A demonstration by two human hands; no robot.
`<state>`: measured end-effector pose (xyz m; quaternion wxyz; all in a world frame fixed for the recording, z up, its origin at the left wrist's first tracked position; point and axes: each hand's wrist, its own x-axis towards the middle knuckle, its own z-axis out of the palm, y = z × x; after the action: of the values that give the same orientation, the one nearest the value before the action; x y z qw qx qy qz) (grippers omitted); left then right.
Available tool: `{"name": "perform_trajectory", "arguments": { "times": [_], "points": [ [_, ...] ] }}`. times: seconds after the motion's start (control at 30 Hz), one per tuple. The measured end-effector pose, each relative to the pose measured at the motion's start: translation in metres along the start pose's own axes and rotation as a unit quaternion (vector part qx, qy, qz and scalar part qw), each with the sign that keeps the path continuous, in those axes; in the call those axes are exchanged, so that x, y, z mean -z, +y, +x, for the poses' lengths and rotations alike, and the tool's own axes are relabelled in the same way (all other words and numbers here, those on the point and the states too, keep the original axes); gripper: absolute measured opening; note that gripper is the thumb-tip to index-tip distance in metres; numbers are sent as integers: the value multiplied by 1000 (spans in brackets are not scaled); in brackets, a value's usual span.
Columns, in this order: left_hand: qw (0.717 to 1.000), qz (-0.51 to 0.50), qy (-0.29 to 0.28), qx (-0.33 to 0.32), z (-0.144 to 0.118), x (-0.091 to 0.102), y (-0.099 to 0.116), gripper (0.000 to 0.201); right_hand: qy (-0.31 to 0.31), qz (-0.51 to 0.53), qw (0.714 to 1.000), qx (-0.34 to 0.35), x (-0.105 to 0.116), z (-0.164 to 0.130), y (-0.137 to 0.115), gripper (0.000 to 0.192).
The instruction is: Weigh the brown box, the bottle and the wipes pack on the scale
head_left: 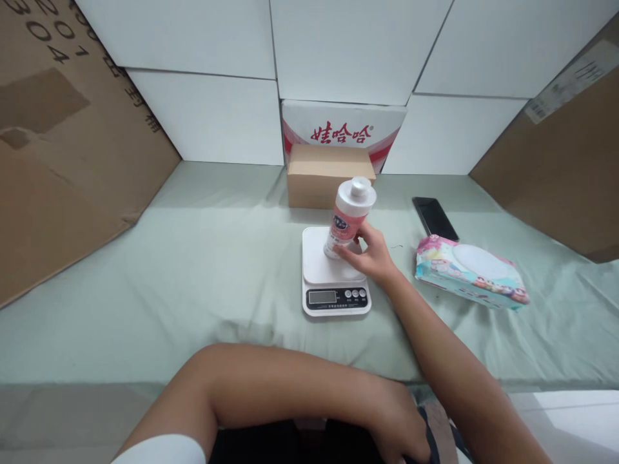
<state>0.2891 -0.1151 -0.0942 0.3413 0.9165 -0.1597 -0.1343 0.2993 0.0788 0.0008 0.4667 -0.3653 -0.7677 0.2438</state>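
My right hand is closed around the lower part of a pink and white bottle with a white cap. The bottle leans slightly to the right over the white platform of a digital kitchen scale; whether its base bears on the platform I cannot tell. No digits are readable on the scale's grey display. Across my lap lies my left arm, with my left hand low at the right, beside a dark strap-like thing. Its fingers are mostly hidden below the frame and behind my right forearm.
Behind the scale stands a plain cardboard box, with a white and red carton at its back. To the right lie a black phone and a pack of wipes. Large cardboard sheets flank the green cloth-covered table.
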Motion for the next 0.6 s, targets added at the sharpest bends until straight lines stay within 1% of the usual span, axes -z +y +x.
{"name": "perform_trajectory", "arguments": {
  "times": [0.03,0.1,0.2,0.27,0.37,0.43,0.6],
  "points": [
    [1000,5,12,-4,1,-3,-1,29,31,-1,999,-11,3,2,4,38],
    [999,11,40,-13,5,-10,-5,27,115,-2,992,-44,11,6,14,41],
    [997,9,71,-29,8,-15,-9,28,245,-14,965,-95,25,10,35,44],
    [997,1,64,-33,7,-12,-9,30,303,-44,944,-123,32,11,50,43],
    [999,-8,21,-29,3,-5,-5,30,342,-83,924,-150,38,9,69,40],
    [1000,-7,12,-28,2,-2,-4,29,351,-90,918,-161,40,8,79,40],
    [998,7,53,-28,4,-6,-5,27,378,-99,904,-173,46,7,95,45]
  ]
}}
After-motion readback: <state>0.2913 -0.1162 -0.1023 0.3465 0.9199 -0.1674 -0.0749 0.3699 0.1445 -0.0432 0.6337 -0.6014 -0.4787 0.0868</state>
